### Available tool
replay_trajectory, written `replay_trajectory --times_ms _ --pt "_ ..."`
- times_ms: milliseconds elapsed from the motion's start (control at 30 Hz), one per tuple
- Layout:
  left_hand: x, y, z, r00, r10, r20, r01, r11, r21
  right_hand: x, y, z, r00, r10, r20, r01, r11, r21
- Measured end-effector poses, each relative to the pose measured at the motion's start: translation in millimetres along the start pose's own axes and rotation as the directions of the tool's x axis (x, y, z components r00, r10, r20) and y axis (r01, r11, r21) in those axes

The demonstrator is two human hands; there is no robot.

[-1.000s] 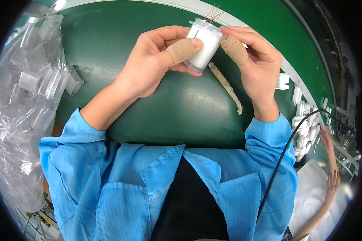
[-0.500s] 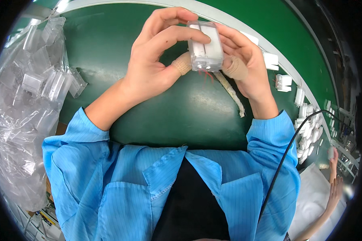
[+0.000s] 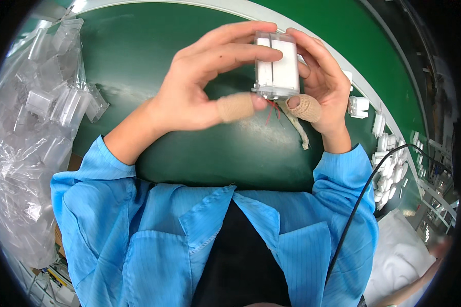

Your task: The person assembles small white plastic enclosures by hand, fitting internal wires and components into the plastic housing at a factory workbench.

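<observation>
Above the dark green table I hold a small white block inside a clear plastic case (image 3: pixel 286 66), its broad face toward me. My left hand (image 3: pixel 192 89) grips its left side, with a finger across the face and the thumb at the lower edge. My right hand (image 3: pixel 329 89) closes round the right side, its thumb by the lower right corner. Both thumbs wear beige wraps (image 3: pixel 234 108). Thin red wires (image 3: pixel 270 113) hang below the case. A pale, rough strip (image 3: pixel 298 130) lies under my right thumb; its upper end is hidden.
On the left, a large clear plastic bag (image 3: pixel 23 163) holds several transparent cases. White units (image 3: pixel 389 166) lie heaped along the table's right edge, and one unit (image 3: pixel 359 107) lies nearer. A black cable (image 3: pixel 361 202) crosses my right sleeve. Another person's arm (image 3: pixel 410 291) shows at lower right.
The case has moved slightly right and toward me, and its broad face now shows more fully. My left thumb has slid out to its lower edge. The other person's arm has shifted.
</observation>
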State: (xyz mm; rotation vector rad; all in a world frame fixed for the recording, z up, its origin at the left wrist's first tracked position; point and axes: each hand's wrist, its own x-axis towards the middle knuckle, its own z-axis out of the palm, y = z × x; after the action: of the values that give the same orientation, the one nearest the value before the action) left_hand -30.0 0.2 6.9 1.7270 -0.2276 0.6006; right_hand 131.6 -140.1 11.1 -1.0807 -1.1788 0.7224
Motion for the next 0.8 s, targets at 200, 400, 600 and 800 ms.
replay_trajectory --times_ms 200,400,600,800 --pt "-1 -2 2 0.996 0.05 -0.078 -0.034 0.981 0.193 1 3 1 0.999 -0.04 0.029 0.041 0.999 -0.015" --pt "-2 0 13 0.972 0.085 -0.218 -0.046 0.983 0.179 -2 5 1 0.99 -0.129 0.049 0.136 0.972 -0.192" --pt "-3 -2 5 0.986 0.155 -0.056 -0.14 0.967 0.211 -1 4 2 0.971 -0.22 0.097 0.238 0.932 -0.273" --pt "-3 1 6 0.983 0.176 -0.055 -0.158 0.959 0.235 -2 7 9 0.965 -0.256 0.049 0.26 0.927 -0.27"
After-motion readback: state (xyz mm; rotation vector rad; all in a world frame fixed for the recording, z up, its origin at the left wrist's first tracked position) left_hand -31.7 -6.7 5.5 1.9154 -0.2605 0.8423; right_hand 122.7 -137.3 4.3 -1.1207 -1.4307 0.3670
